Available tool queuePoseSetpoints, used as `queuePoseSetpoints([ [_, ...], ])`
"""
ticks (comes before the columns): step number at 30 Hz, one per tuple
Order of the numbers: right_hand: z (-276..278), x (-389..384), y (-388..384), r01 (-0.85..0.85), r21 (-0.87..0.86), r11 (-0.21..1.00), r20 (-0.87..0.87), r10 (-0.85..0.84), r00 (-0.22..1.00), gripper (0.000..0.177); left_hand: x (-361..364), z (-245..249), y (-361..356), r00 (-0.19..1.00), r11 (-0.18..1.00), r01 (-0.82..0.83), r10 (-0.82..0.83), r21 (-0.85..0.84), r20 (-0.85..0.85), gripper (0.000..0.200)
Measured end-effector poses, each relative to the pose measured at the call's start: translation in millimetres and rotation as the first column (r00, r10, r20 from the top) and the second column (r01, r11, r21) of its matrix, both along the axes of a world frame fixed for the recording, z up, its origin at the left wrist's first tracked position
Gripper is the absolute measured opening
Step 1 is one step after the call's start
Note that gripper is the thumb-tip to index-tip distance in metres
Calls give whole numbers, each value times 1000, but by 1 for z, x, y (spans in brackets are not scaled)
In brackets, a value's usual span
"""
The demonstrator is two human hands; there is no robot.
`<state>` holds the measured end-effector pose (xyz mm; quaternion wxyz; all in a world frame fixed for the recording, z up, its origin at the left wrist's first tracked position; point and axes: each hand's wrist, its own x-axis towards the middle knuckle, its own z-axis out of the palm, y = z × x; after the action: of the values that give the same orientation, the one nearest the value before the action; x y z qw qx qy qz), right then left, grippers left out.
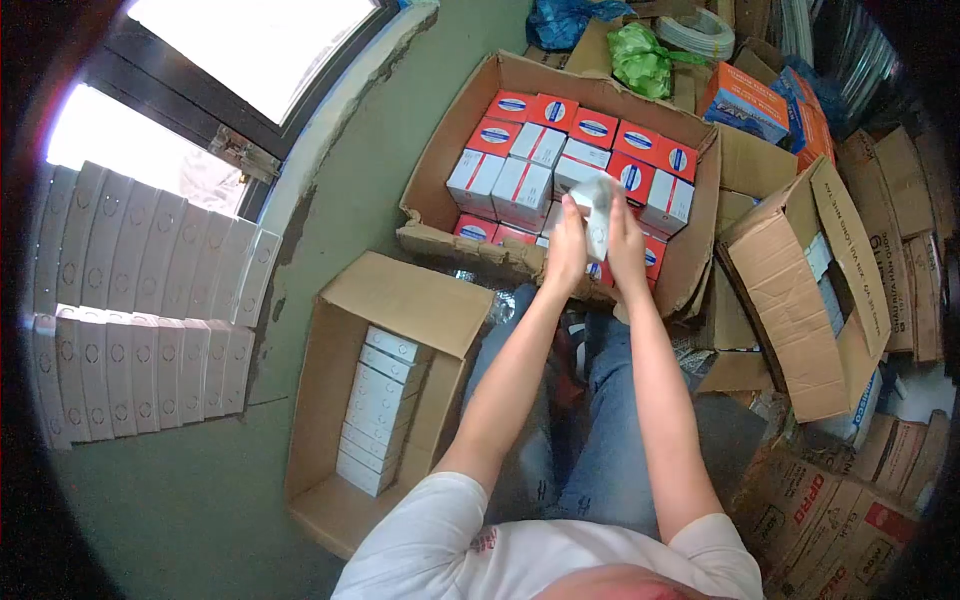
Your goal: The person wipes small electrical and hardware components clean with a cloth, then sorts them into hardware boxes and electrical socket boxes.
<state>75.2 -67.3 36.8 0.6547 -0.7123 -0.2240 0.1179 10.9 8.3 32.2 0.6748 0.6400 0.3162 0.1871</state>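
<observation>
Both hands are raised in front of me over a large open carton [425, 222]. My left hand [567, 245] and my right hand [627, 245] press from either side on a small white box-like piece [597, 225], whose upper part is blurred. Its exact kind I cannot make out. Below and behind the hands, the carton holds several red-and-white boxes [630, 175] with blue oval labels. Some show plain white sides with a red stripe [522, 190].
Left of my legs, an open carton [320, 430] holds a stack of white boxes [380, 415]. White plastic boxes with round marks [150, 370] are stacked by the window. A green bag [642, 62], a cable coil [697, 38] and a tilted carton [790, 300] crowd the right.
</observation>
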Motion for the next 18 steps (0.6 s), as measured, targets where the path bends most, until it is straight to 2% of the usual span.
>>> queuePoseSetpoints([
  [1, 3, 3, -5, 30, 45, 999, 6, -30, 1000, 46, 3, 2, -7, 994, 993, -23, 11, 115, 105, 84],
  [4, 7, 8, -12, 65, 90, 994, 10, -66, 998, 47, 8, 0, -14, 999, 982, -26, 32, 188, -29, 83],
  [7, 3, 9, -14, 106, 54, 993, 28, -107, 994, 48, 12, 0, -24, 998, 988, -32, 39, 150, -39, 82],
  [9, -12, 21, -16, 165, 68, 984, 34, -167, 985, 49, 17, -16, -25, 1000, 997, 31, -30, 73, -6, 71],
  [10, -22, 27, -19, 223, 116, 968, 69, -232, 970, 49, 18, -15, -26, 995, 979, 95, -95, 179, -4, 66],
  [12, -29, 49, -29, 337, 105, 935, -140, -322, 936, 50, 17, -12, -31, 974, 899, 215, -225, 383, -20, 57],
  [13, -26, 48, -35, 413, 205, 887, -464, -284, 839, 52, 16, -9, -34, 965, 919, 256, -262, 299, -20, 48],
  [14, -22, 53, -40, 415, 295, 861, -680, -116, 724, 46, 17, -7, -35, 949, 903, 313, -311, 293, -53, 42],
  [16, 5, 47, -50, 441, 395, 805, -735, -10, 678, 44, 19, -7, -33, 901, 865, 418, -433, 278, -9, 37],
  [18, -1, 54, -58, 408, 415, 813, -736, 36, 676, 42, 19, -7, -35, 847, 856, 504, -517, 116, 128, 35],
])
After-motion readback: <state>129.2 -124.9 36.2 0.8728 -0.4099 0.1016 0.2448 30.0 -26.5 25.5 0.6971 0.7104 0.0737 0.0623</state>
